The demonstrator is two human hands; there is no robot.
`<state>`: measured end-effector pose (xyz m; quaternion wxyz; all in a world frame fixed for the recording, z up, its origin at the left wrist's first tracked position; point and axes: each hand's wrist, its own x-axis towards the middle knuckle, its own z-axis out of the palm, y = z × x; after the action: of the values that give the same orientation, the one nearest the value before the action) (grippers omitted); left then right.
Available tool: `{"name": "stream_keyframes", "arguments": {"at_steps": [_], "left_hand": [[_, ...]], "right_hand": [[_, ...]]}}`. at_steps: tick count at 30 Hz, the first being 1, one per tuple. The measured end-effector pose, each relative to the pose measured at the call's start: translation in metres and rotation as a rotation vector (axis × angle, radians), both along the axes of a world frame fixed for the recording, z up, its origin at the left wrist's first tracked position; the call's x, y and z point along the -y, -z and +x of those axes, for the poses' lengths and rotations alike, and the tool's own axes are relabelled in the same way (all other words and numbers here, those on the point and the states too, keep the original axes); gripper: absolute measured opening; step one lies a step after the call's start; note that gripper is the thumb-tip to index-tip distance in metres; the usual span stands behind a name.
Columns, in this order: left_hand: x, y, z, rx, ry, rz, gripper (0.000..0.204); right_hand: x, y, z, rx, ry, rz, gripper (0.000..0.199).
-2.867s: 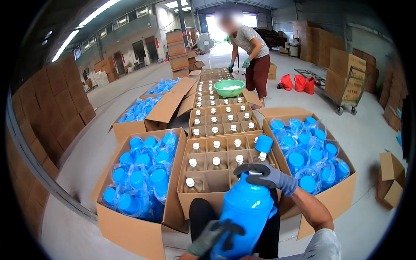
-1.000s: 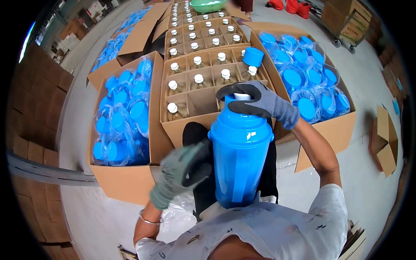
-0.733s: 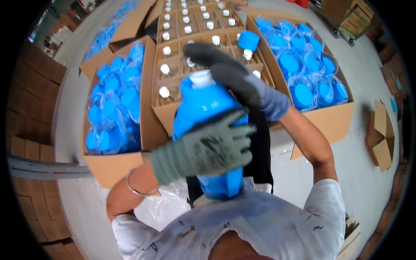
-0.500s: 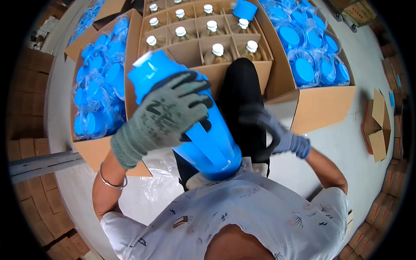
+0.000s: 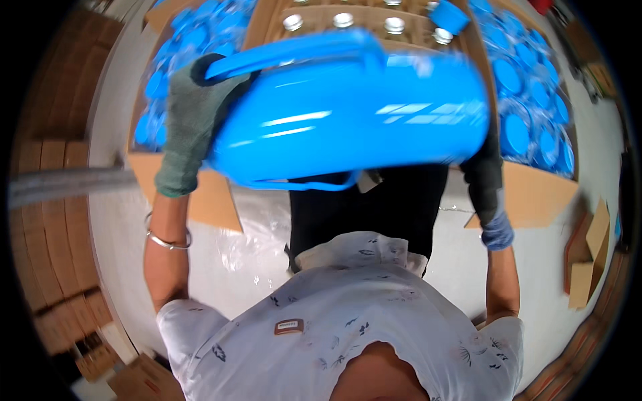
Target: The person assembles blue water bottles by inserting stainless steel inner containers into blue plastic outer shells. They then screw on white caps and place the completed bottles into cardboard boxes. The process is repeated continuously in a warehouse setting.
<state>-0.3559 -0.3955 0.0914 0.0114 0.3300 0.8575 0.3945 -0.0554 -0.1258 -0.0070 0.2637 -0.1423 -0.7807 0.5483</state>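
A large blue thermos flask [image 5: 348, 120] lies sideways across my view, held up above my lap and slightly blurred. My left hand [image 5: 200, 100], in a grey-green work glove, is closed around its left end by the top of the handle [image 5: 294, 52]. At the flask's right end my right hand [image 5: 483, 160], in a dark-palmed glove, presses against the base; its fingers are mostly hidden behind the flask. A thin blue hoop [image 5: 301, 185] sticks out along the underside. Behind it, a divided carton [image 5: 267, 27] holds several bottles with pale caps [image 5: 343, 21].
Open cartons of plastic-wrapped blue parts stand at left [image 5: 157, 83] and right [image 5: 515, 134]. A loose blue cup [image 5: 449, 17] rests on the bottles. Clear plastic film [image 5: 257, 234] lies on the floor, a metal bar [image 5: 73, 187] juts in at left, and an open small carton [image 5: 588, 257] sits far right.
The flask has been lifted from my lap and turned from a steep tilt to lying sideways. My right hand, apart from it before, has come to its base.
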Motion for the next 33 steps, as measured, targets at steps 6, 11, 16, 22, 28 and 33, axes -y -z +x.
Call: {"name": "stream_keyframes", "arguments": {"at_steps": [6, 11, 16, 22, 28, 33], "left_hand": [[0.034, 0.080, 0.091, 0.742, -0.092, 0.249, 0.047], [0.061, 0.143, 0.148, 0.985, 0.010, 0.264, 0.051], [0.187, 0.241, 0.170, 0.679, -0.587, 0.442, 0.035], [0.378, 0.346, 0.139, 0.240, -1.205, -0.563, 0.087], [0.402, 0.427, 0.141, 0.892, -0.855, -0.295, 0.043], [0.189, 0.341, 0.162, 1.214, -0.585, 0.480, 0.017]], "right_hand": [[-0.088, -0.061, -0.059, 0.030, -0.049, 1.233, 0.055], [-0.179, -0.017, -0.117, 0.302, -0.280, 1.049, 0.052], [-0.214, -0.067, -0.191, 0.546, -1.021, 1.009, 0.056], [-0.125, -0.073, -0.237, 0.635, -0.861, 0.283, 0.044], [-0.056, -0.105, -0.261, 0.718, -0.678, 0.435, 0.037], [-0.134, -0.058, -0.248, 1.006, -0.816, 0.573, 0.041]]}}
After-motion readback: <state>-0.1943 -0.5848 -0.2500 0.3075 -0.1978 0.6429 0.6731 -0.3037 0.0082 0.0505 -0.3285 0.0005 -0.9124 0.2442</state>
